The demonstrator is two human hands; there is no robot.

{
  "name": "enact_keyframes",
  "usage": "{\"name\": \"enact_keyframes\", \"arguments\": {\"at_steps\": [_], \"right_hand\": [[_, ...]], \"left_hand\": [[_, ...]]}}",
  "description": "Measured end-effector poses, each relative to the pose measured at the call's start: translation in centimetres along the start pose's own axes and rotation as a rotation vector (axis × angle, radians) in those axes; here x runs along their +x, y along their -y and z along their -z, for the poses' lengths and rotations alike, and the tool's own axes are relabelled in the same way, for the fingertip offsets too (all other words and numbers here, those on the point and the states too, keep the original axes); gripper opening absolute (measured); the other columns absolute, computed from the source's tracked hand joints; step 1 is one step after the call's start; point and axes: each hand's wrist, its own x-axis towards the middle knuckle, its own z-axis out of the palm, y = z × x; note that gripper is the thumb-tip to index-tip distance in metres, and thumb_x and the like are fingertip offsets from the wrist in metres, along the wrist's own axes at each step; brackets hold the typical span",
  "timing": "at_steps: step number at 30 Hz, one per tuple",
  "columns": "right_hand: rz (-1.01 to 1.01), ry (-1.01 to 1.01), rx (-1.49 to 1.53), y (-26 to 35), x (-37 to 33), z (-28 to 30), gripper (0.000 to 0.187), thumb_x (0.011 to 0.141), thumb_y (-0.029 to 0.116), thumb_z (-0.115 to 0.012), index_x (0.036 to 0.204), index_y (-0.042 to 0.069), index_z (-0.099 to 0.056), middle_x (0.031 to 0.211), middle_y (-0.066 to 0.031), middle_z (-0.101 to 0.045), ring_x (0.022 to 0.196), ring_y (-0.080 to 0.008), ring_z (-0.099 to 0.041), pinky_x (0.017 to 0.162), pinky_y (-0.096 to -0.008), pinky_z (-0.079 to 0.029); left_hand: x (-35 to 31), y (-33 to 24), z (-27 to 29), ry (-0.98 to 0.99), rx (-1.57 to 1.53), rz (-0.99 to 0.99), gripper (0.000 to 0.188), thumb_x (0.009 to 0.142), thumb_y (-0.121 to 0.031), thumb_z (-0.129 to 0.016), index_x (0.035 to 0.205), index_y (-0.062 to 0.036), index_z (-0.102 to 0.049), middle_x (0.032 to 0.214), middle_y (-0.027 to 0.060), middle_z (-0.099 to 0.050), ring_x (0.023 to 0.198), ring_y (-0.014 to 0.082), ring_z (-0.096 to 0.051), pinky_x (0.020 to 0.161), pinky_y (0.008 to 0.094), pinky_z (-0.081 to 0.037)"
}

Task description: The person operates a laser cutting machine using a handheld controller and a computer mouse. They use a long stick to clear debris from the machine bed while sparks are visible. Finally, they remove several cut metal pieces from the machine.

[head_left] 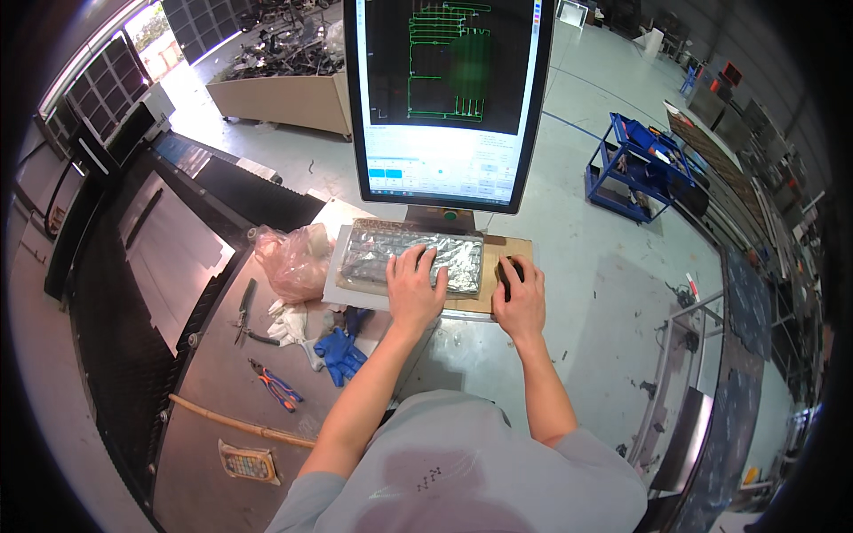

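My left hand [413, 291] rests with spread fingers on a keyboard [369, 258] wrapped in shiny, wrinkled clear plastic. The fingertips touch its right half, and nothing is gripped. My right hand [522, 300] is curled over a black computer mouse [504, 282], which it partly hides. Under the mouse lies a brown board [481, 303], right of the keyboard. Just beyond both hands stands a tall monitor [442, 147], showing green line drawings on black above a pale control panel. A round green button [450, 215] sits below the screen.
On the metal surface at left lie a pink plastic bag [293, 262], blue gloves [340, 355], pliers [277, 385], a wooden stick [240, 421] and a wrapped remote control [249, 464]. A flatbed machine [164, 258] stands farther left. A blue cart [633, 169] stands at right.
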Motion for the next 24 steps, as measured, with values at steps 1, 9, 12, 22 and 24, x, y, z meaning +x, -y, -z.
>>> {"name": "enact_keyframes", "arguments": {"at_steps": [1, 9, 12, 22, 24], "right_hand": [[-0.003, 0.003, 0.004, 0.03, -0.02, 0.02, 0.05, 0.083, 0.009, -0.066, 0.133, 0.01, -0.066, 0.134, -0.0104, -0.057, 0.122, -0.0369, -0.052, 0.104, -0.0461, -0.049], [0.009, 0.007, 0.0, 0.09, 0.06, 0.18, 0.049, 0.085, 0.009, -0.067, 0.134, 0.009, -0.065, 0.138, -0.0096, -0.057, 0.123, -0.0364, -0.053, 0.104, -0.0446, -0.05], [0.006, 0.021, -0.003, 0.12, 0.06, 0.19, 0.047, 0.088, 0.01, -0.065, 0.135, 0.009, -0.065, 0.143, -0.0092, -0.057, 0.126, -0.0363, -0.053, 0.105, -0.0441, -0.049], [0.023, 0.038, -0.041, -0.17, 0.07, -0.19, 0.044, 0.092, 0.011, -0.064, 0.136, 0.009, -0.064, 0.146, -0.009, -0.057, 0.128, -0.0365, -0.051, 0.107, -0.0441, -0.048], [0.014, 0.038, -0.035, -0.18, 0.07, -0.22, 0.043, 0.092, 0.011, -0.064, 0.136, 0.009, -0.064, 0.145, -0.0087, -0.058, 0.128, -0.0364, -0.051, 0.107, -0.0441, -0.049]], "left_hand": [[-0.02, 0.0, 0.01, 0.01, 0.006, 0.004, 0.038, 0.091, -0.027, -0.069, 0.123, -0.0062, -0.067, 0.129, 0.0103, -0.06, 0.125, 0.0295, -0.054, 0.113, 0.0528, -0.035], [0.03, -0.11, 0.09, 0.0, 0.001, 0.0, 0.038, 0.091, -0.026, -0.069, 0.122, -0.0059, -0.067, 0.128, 0.011, -0.06, 0.125, 0.03, -0.055, 0.113, 0.0531, -0.036], [0.05, -0.22, 0.1, -0.006, -0.017, 0.012, 0.037, 0.09, -0.024, -0.069, 0.122, -0.0058, -0.067, 0.128, 0.0116, -0.061, 0.124, 0.0312, -0.056, 0.114, 0.0528, -0.035], [0.04, -0.07, -0.03, 0.0, -0.014, 0.001, 0.035, 0.09, -0.023, -0.069, 0.121, -0.0058, -0.067, 0.127, 0.0121, -0.061, 0.123, 0.0318, -0.056, 0.113, 0.0521, -0.036], [0.05, -0.08, -0.02, -0.008, -0.015, 0.0, 0.035, 0.091, -0.023, -0.069, 0.121, -0.0058, -0.067, 0.128, 0.0121, -0.061, 0.124, 0.0318, -0.056, 0.113, 0.0522, -0.036]]}}
